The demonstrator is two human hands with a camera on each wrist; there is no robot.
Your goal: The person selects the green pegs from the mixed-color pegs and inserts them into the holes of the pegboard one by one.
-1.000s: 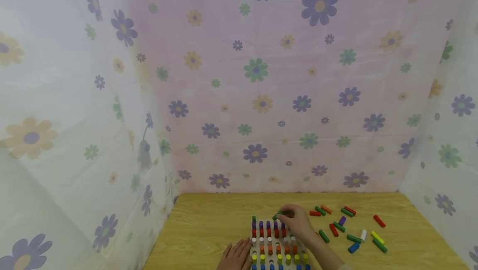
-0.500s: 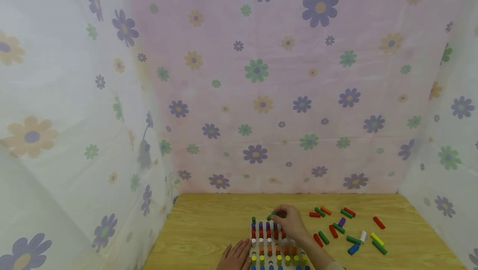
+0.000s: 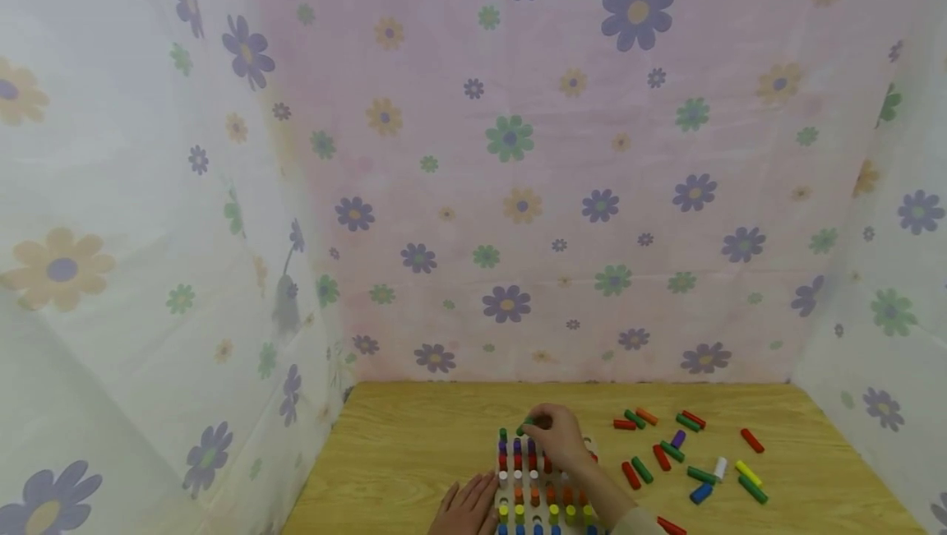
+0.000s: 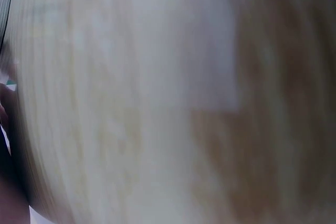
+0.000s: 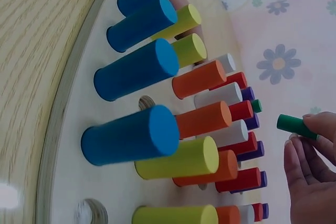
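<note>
A green peg (image 5: pixel 294 125) is pinched between the thumb and fingers of my right hand (image 3: pixel 560 439), over the back row of a wooden pegboard (image 5: pixel 118 119). It tilts in the air close to a standing green peg (image 3: pixel 503 434) at the board's back left corner. Rows of purple, red, white, orange, yellow and blue pegs stand upright in front, with some bare holes among them. My left hand (image 3: pixel 469 505) lies with its fingers extended along the board's left edge. The left wrist view is a blur of wood grain.
Loose pegs lie scattered on the wooden table (image 3: pixel 414 428) to the right, among them a red peg (image 3: pixel 751 440), a yellow peg (image 3: pixel 748 472), a blue peg (image 3: pixel 701 493) and a white peg (image 3: pixel 721 468). A flowered cloth (image 3: pixel 562 190) hangs behind and at both sides.
My right hand has moved left along the back row with the green peg, toward the standing green one. My left hand has stayed at the board's edge.
</note>
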